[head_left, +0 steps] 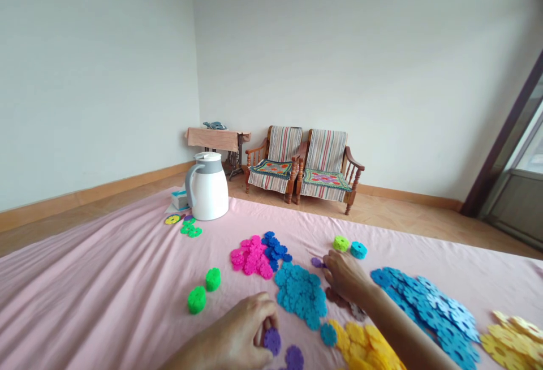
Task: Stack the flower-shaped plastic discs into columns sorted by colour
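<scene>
Evidently both hands are busy among the small plastic discs spread over the rumpled pink cloth (139, 279). The left hand (251, 329) has its grip closed on a flat purple notched plastic disc (272, 341), held upright near the front edge of my view, with another purple disc (294, 357) lying just beside it. The right hand (344, 274) reaches further out, fingertips at a small purple piece (317, 262); whether its grip has pinched that piece, I cannot tell. What worries me is the crowding: a dark brown cluster of discs (336, 297) sits right under that wrist, so a low sweep of the arm could drag some into the sky-blue flower-shaped heap (301, 293) or the orange-yellow pile (369, 347). The lime-green round stack (340, 243) and the turquoise round stack (358, 250) stand close to the knuckles, and a nudge might topple either. A tug on the cloth's folds could likewise upset the two bright green stacks (197, 300). As for containers, the white jug with a grey handle (212, 192) has its lid on, hiding whatever is inside, and the small blue-and-white box (180, 200) behind its handle shows no contents either.
</scene>
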`<action>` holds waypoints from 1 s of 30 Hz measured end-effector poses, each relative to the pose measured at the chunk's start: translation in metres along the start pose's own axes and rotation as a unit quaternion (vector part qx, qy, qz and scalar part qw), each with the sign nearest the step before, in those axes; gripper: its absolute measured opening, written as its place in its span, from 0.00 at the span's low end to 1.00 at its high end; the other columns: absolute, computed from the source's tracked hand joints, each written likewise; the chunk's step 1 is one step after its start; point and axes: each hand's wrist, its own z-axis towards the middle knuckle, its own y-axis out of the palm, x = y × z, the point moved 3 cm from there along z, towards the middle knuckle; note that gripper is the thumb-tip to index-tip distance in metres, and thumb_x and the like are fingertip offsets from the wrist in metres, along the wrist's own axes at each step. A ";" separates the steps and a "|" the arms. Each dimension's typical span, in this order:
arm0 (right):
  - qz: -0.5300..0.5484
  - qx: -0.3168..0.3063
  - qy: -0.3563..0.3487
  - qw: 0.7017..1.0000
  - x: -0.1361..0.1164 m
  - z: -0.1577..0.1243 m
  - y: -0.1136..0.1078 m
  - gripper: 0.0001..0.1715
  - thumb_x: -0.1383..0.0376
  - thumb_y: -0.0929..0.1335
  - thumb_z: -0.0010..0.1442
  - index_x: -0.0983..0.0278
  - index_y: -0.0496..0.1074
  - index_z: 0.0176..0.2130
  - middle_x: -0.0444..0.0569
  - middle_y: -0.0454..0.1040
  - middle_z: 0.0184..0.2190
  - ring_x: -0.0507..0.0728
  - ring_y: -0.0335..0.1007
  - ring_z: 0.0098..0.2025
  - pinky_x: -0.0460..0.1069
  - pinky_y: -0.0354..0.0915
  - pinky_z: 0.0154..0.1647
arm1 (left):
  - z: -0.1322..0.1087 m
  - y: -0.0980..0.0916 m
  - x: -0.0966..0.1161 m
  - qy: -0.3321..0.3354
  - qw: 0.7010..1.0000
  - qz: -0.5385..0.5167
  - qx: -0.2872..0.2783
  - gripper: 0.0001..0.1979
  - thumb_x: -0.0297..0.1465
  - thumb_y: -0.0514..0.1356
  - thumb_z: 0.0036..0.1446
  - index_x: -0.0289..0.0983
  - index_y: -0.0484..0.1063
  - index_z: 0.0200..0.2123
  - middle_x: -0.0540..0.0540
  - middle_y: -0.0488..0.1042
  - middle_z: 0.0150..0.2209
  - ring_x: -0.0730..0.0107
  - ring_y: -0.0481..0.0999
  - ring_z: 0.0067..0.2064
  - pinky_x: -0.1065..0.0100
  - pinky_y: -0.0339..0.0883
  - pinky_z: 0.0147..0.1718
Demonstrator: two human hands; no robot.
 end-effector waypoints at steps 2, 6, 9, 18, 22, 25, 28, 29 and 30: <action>0.011 0.007 0.014 1.000 0.002 0.004 0.001 0.11 0.70 0.61 0.55 0.68 0.73 0.31 0.60 0.74 0.34 0.61 0.70 0.38 0.50 0.59 0.37 | 0.000 0.000 0.001 0.003 1.000 0.003 0.003 0.14 0.21 0.61 0.36 0.37 0.68 0.31 0.53 0.66 0.32 0.77 0.64 0.27 0.76 0.55 0.24; 0.068 0.034 0.051 0.996 0.013 0.012 0.003 0.12 0.74 0.61 0.52 0.68 0.72 0.28 0.57 0.74 0.28 0.58 0.71 0.31 0.48 0.57 0.31 | 0.000 -0.001 0.001 -0.004 1.000 0.009 0.003 0.14 0.21 0.61 0.35 0.36 0.68 0.31 0.52 0.66 0.32 0.76 0.65 0.28 0.75 0.56 0.25; 0.135 0.073 0.073 0.986 0.023 0.013 0.001 0.12 0.74 0.61 0.50 0.67 0.73 0.29 0.53 0.75 0.28 0.57 0.70 0.33 0.47 0.58 0.33 | 0.000 -0.001 0.001 -0.008 1.000 0.005 0.002 0.15 0.21 0.61 0.35 0.36 0.69 0.31 0.52 0.67 0.32 0.75 0.65 0.29 0.76 0.57 0.25; 0.406 0.055 0.095 0.907 0.025 -0.005 -0.009 0.17 0.56 0.64 0.50 0.67 0.72 0.30 0.46 0.71 0.21 0.49 0.62 0.20 0.45 0.56 0.21 | 0.000 0.001 -0.002 -0.001 1.000 -0.016 0.006 0.14 0.21 0.60 0.35 0.37 0.68 0.31 0.53 0.66 0.32 0.78 0.64 0.26 0.76 0.56 0.22; 0.473 0.022 0.091 0.876 0.002 -0.021 -0.013 0.19 0.53 0.64 0.50 0.65 0.71 0.31 0.44 0.69 0.20 0.48 0.61 0.19 0.44 0.55 0.19 | 0.000 0.000 -0.001 0.006 1.000 -0.017 0.002 0.14 0.22 0.62 0.36 0.37 0.68 0.31 0.53 0.67 0.32 0.76 0.65 0.27 0.76 0.56 0.23; 0.513 -0.062 0.045 0.855 -0.029 -0.038 -0.017 0.11 0.60 0.66 0.50 0.66 0.71 0.29 0.43 0.69 0.20 0.47 0.61 0.20 0.43 0.56 0.21 | 0.001 -0.001 -0.001 0.009 1.000 -0.020 -0.001 0.15 0.22 0.62 0.36 0.37 0.68 0.32 0.53 0.66 0.32 0.75 0.65 0.28 0.76 0.56 0.23; 0.511 -0.090 0.020 0.854 -0.059 -0.057 -0.026 0.07 0.65 0.65 0.50 0.67 0.72 0.28 0.41 0.68 0.19 0.47 0.61 0.21 0.42 0.56 0.22 | 0.001 -0.001 -0.001 0.015 1.000 -0.025 0.000 0.15 0.21 0.61 0.36 0.37 0.67 0.32 0.53 0.66 0.32 0.76 0.65 0.28 0.76 0.56 0.23; 0.500 -0.095 0.021 0.861 -0.066 -0.062 -0.029 0.08 0.67 0.65 0.49 0.67 0.73 0.29 0.41 0.68 0.19 0.47 0.61 0.22 0.42 0.55 0.22 | 0.001 0.000 -0.001 0.017 1.000 -0.025 -0.001 0.15 0.21 0.61 0.36 0.37 0.67 0.32 0.53 0.66 0.32 0.76 0.65 0.28 0.76 0.56 0.23; 0.497 -0.113 0.016 0.860 -0.073 -0.067 -0.031 0.09 0.67 0.64 0.49 0.67 0.73 0.31 0.41 0.68 0.19 0.47 0.61 0.22 0.42 0.55 0.22 | 0.001 0.000 -0.002 0.017 1.000 -0.024 -0.001 0.15 0.21 0.61 0.36 0.37 0.67 0.32 0.53 0.66 0.32 0.76 0.65 0.28 0.76 0.56 0.23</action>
